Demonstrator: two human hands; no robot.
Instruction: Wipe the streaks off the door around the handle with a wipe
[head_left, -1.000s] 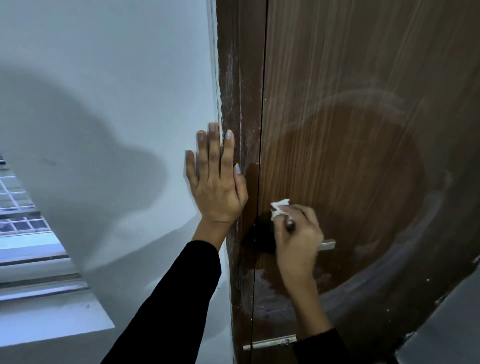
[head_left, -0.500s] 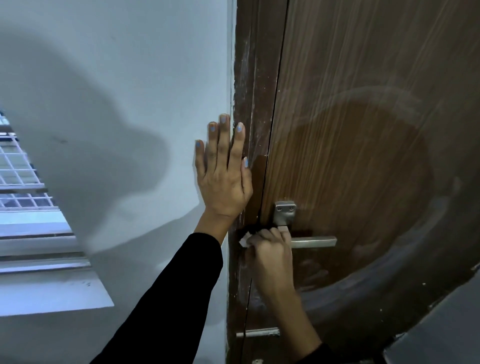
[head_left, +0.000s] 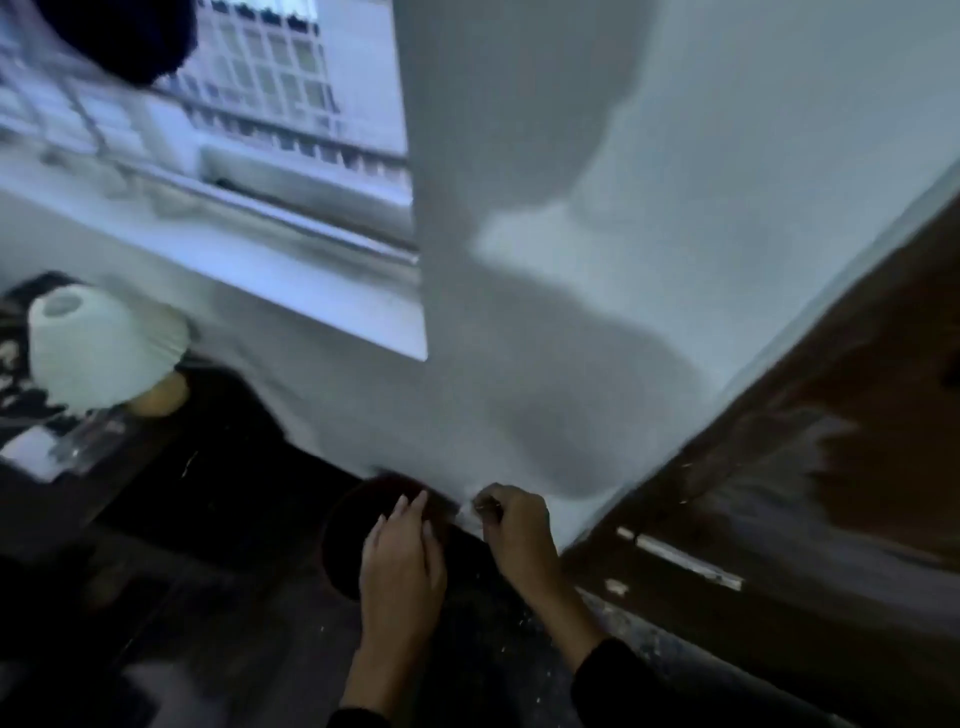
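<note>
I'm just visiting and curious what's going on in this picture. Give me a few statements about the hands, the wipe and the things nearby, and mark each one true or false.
1. The right hand pinches a small white wipe. True.
2. The right hand is wiping the door at its handle. False: it is low down by the wall's bottom corner, off the door, and no handle is in view.
3. The left hand is pressed flat on the wall. False: it hangs over a dark round container on the floor.
4. A white paper roll sits at the left. True.
5. Pale streaks show on the door. True.
</note>
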